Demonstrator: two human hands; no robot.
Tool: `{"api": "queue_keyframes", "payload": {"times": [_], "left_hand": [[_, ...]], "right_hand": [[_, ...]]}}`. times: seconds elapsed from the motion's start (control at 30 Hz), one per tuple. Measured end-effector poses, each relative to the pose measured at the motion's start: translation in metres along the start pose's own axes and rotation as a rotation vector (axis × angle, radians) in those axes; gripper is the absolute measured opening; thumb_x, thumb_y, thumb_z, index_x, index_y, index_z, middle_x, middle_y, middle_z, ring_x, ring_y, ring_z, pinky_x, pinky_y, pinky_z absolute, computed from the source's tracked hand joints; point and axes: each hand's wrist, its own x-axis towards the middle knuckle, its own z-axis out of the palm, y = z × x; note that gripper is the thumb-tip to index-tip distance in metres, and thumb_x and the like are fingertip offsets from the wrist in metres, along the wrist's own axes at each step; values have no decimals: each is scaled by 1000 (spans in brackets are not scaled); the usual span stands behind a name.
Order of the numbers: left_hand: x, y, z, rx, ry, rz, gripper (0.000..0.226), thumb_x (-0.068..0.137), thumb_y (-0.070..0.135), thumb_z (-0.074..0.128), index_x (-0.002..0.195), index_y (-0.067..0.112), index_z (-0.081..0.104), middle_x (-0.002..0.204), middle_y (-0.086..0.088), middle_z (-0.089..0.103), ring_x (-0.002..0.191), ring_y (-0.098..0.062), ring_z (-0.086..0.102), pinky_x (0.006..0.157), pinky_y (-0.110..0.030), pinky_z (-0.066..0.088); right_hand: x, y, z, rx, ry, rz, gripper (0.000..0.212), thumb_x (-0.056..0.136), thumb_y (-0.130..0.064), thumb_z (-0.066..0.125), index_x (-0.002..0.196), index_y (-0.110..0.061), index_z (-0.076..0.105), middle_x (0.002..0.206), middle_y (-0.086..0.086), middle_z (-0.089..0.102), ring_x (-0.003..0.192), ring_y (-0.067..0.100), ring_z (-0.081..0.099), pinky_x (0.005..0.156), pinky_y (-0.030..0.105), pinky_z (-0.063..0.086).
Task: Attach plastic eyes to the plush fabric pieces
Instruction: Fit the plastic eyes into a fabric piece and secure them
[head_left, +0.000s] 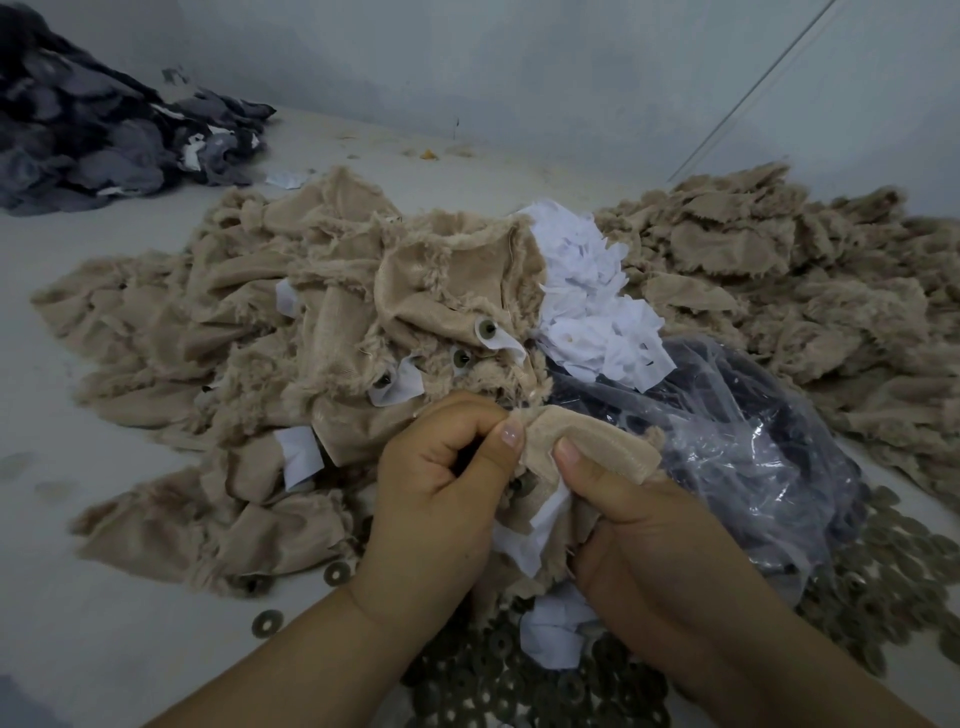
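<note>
Both hands meet low in the middle of the view over a small beige plush fabric piece (587, 441) with a fuzzy fringe and a white backing scrap (540, 525) hanging under it. The left hand (441, 499) has its fingers (467, 415) curled inward and its thumb pressed against the left edge of the piece, pinching it; the right hand (644, 535) pinches the same piece from the right, thumb on top and the other fingers tucked out of sight beneath the cloth. Whether a plastic eye is in the held piece cannot be told. Just behind the hands lies a heap of beige plush pieces (249, 353), several with white backing, and on top of it sit round dark olive plastic eyes (487, 328) already set into the fabric. A loose pile of white fabric scraps (587, 291) lies beside them, touching a crumpled clear plastic bag (737, 441) holding dark contents. To the right, a second heap of beige plush pieces (789, 291) reaches the wall. Flat olive ring washers (519, 680) are scattered thickly on the pale counter (104, 597) beneath the forearms and to the right of the bag, with a few lone ones at the left. A mound of dark grey fabric pieces (88, 130) sits in the far left corner.
</note>
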Motion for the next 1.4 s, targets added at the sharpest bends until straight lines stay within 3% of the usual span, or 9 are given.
{"api": "queue_keyframes", "payload": {"times": [0.1, 0.33, 0.53, 0.7, 0.9, 1.07, 1.23, 1.33, 1.4], "left_hand": [[0, -1, 0, -29, -6, -14, 27, 93, 14, 56, 74, -3, 63, 68, -15, 56, 63, -29, 53, 59, -36, 49], [2, -3, -2, -82, -34, -64, 30, 92, 13, 55, 67, -4, 58, 63, -14, 52, 59, -26, 46, 57, -32, 45], [2, -2, -2, -87, -41, -37, 36, 91, 21, 58, 67, -6, 56, 64, -15, 49, 61, -29, 45, 57, -29, 43], [1, -4, 0, -108, -35, -126, 34, 89, 18, 58, 72, -12, 58, 69, -30, 53, 63, -46, 47, 57, -51, 45], [2, -2, 1, -145, 41, -145, 27, 90, 24, 64, 71, 4, 62, 61, -5, 58, 57, -12, 53, 55, -24, 48], [1, 2, 0, -90, 8, -78, 23, 92, 17, 61, 76, 1, 63, 66, -13, 57, 57, -18, 52, 54, -26, 47], [0, 3, 2, -57, -30, -32, 19, 90, 13, 62, 77, -1, 62, 67, -10, 57, 58, -17, 53, 55, -22, 47], [-1, 5, 2, -55, -29, -33, 3, 88, 10, 63, 86, 7, 63, 75, -6, 58, 68, -12, 57, 62, -22, 50], [-1, 7, 0, 6, -37, 24, 6, 88, 6, 62, 93, 10, 63, 82, -3, 58, 79, -15, 59, 69, -28, 51]], "right_hand": [[1, 0, 0, 13, 29, 19, 49, 87, -21, 56, 132, -2, 59, 129, 20, 66, 118, 38, 64, 100, 51, 49], [-3, -3, 1, 9, 25, 60, 48, 86, -17, 57, 129, 4, 60, 123, 27, 67, 115, 43, 65, 103, 57, 47], [-2, -4, 2, 30, 30, 23, 50, 82, -12, 57, 130, 1, 60, 126, 23, 66, 119, 42, 62, 106, 57, 44], [-4, -3, 6, 47, 7, 17, 42, 80, -10, 60, 120, 2, 67, 118, 27, 69, 111, 43, 67, 93, 52, 54], [-3, -10, 4, 41, 12, 60, 48, 79, -26, 62, 116, 4, 70, 118, 25, 70, 109, 40, 68, 93, 49, 56], [-3, -10, 2, 88, 4, 80, 48, 84, -28, 61, 121, 2, 68, 118, 25, 70, 109, 37, 69, 91, 49, 58], [-2, -8, 0, 53, 19, 58, 50, 82, -24, 65, 127, 0, 64, 124, 24, 67, 115, 38, 66, 103, 53, 49], [-2, -8, -1, 53, 47, 60, 48, 81, -20, 66, 125, -1, 66, 122, 22, 69, 114, 37, 67, 98, 50, 52], [-1, -9, -1, 66, 73, 69, 51, 80, -20, 67, 126, 0, 64, 121, 23, 69, 113, 36, 67, 96, 48, 54]]}}
